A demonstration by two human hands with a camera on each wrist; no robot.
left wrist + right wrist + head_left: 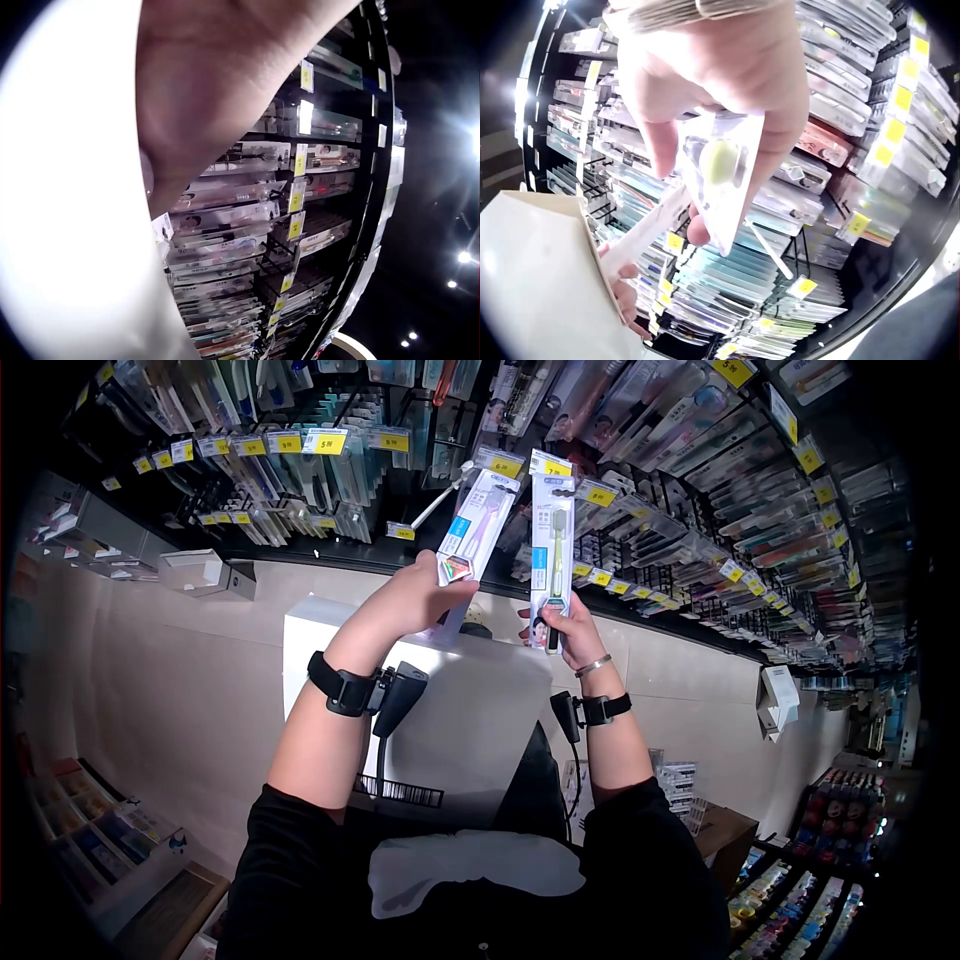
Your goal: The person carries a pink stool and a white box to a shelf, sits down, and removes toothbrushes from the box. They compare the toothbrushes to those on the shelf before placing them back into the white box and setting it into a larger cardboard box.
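Observation:
In the head view the left hand (pixel 425 595) grips a toothbrush pack with a purple brush (pixel 482 525), tilted to the right at its top. Beside it, the right hand (pixel 574 632) pinches the lower end of a second pack with a green brush (pixel 558 540), held nearly upright. The two packs are apart. In the right wrist view the right hand (pixel 712 75) has its fingers around the clear pack (pixel 721 169), and the left hand (pixel 624 289) shows behind a white box. The left wrist view shows the left palm (pixel 217 75); its fingers and pack are hidden there.
Racks of packaged toothbrushes (pixel 345 485) with yellow price tags (pixel 325 442) stand ahead and curve round to the right. A white box (pixel 320 622) lies below the left forearm. Small white boxes (pixel 200 572) sit by the shelf base, and a brown carton (pixel 725 835) is near the right elbow.

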